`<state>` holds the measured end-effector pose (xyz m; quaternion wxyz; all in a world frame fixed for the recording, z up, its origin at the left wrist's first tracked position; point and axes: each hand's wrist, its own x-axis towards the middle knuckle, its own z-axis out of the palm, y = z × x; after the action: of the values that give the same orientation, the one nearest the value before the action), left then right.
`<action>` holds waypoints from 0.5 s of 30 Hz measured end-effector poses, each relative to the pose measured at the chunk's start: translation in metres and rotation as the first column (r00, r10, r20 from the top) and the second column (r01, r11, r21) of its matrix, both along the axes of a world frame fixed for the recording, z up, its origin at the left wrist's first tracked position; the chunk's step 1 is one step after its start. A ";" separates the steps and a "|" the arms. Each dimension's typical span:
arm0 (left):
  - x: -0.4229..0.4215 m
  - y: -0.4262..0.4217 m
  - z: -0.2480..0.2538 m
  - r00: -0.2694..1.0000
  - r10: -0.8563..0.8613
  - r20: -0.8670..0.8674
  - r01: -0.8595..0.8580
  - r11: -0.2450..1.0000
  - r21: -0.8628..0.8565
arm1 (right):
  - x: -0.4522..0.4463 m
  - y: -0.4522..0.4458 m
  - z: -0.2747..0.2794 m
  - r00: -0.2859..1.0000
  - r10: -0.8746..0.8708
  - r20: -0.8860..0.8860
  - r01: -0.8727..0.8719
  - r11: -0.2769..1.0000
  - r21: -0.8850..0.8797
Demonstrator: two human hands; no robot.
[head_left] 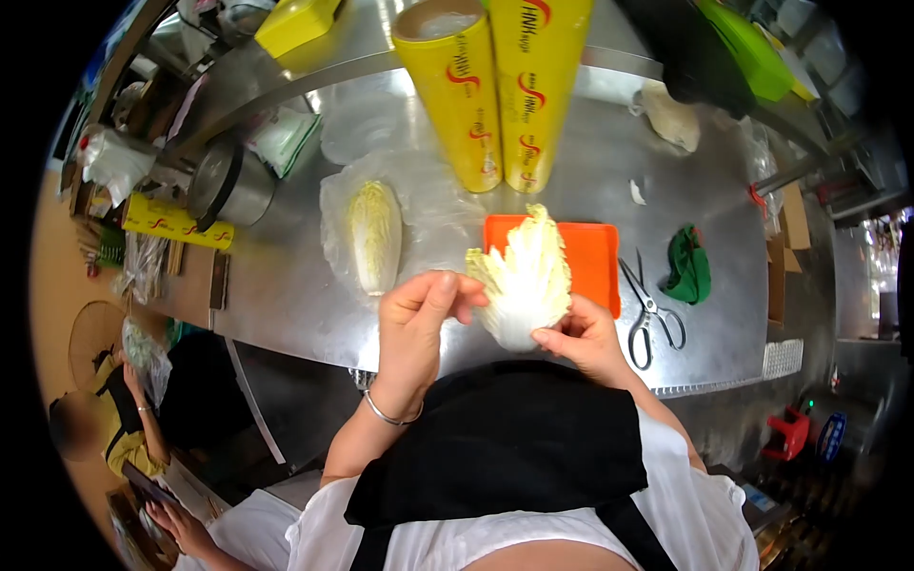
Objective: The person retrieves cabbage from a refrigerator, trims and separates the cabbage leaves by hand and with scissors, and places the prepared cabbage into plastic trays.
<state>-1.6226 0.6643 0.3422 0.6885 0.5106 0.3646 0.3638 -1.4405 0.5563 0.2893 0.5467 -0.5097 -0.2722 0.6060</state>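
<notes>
A pale napa cabbage leaf [522, 285] with yellow frilled edges is upright in front of me, over an orange tray [595, 266]. My right hand [588, 335] pinches its white base at the lower right, thumb in front. At the leaf's left edge, my left hand [416, 314] has curled fingers that appear closed on the margin; the exact contact is partly hidden. To the left, a whole napa cabbage [373, 238] lies on clear plastic film. Black-handled scissors [650, 319] lie right of the tray, near my right hand.
Two yellow film rolls [452, 100] stand at the back of the steel table [295, 295]. A green cloth item [687, 266] lies right of the scissors. A metal pot [231, 186] and a yellow box [181, 221] are at left. Another person [133, 419] is at lower left.
</notes>
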 end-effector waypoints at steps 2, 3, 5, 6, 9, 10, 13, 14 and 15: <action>-0.002 -0.001 0.003 0.999 -0.019 -0.029 0.020 0.999 0.029 | 0.000 0.000 -0.002 1.000 -0.003 -0.006 0.003 1.000 -0.006; -0.002 -0.002 0.006 0.999 -0.039 -0.005 0.039 0.999 0.017 | 0.001 0.000 -0.002 1.000 -0.002 -0.008 0.002 1.000 -0.013; -0.002 -0.002 0.008 0.998 -0.058 0.024 0.058 0.998 0.002 | 0.001 0.000 -0.003 1.000 -0.005 -0.017 0.005 1.000 -0.017; -0.002 -0.002 0.008 0.998 -0.064 0.014 0.064 0.998 0.011 | 0.001 0.000 -0.003 1.000 -0.003 -0.015 0.003 1.000 -0.018; -0.002 -0.003 0.012 0.998 -0.062 0.023 0.062 0.998 0.008 | 0.000 0.001 -0.002 1.000 -0.004 -0.020 0.004 1.000 -0.020; -0.002 -0.003 0.012 0.998 -0.055 0.041 0.055 0.998 -0.005 | 0.000 0.001 -0.002 1.000 -0.006 -0.018 0.006 1.000 -0.018; -0.011 0.001 0.000 0.998 0.005 -0.061 0.005 0.988 0.153 | 0.000 0.002 0.000 1.000 -0.008 -0.010 0.008 1.000 -0.012; -0.010 0.005 -0.001 0.998 -0.009 -0.054 0.017 0.989 0.148 | 0.000 0.002 0.001 1.000 0.000 -0.010 -0.001 1.000 -0.004; -0.008 0.010 0.000 0.987 0.022 -0.159 0.032 0.945 0.324 | 0.001 0.001 -0.002 0.999 0.026 -0.018 -0.026 1.000 0.006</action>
<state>-1.6304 0.6744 0.3419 0.5640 0.6458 0.3525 0.3750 -1.4396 0.5575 0.2873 0.5427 -0.4990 -0.2755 0.6169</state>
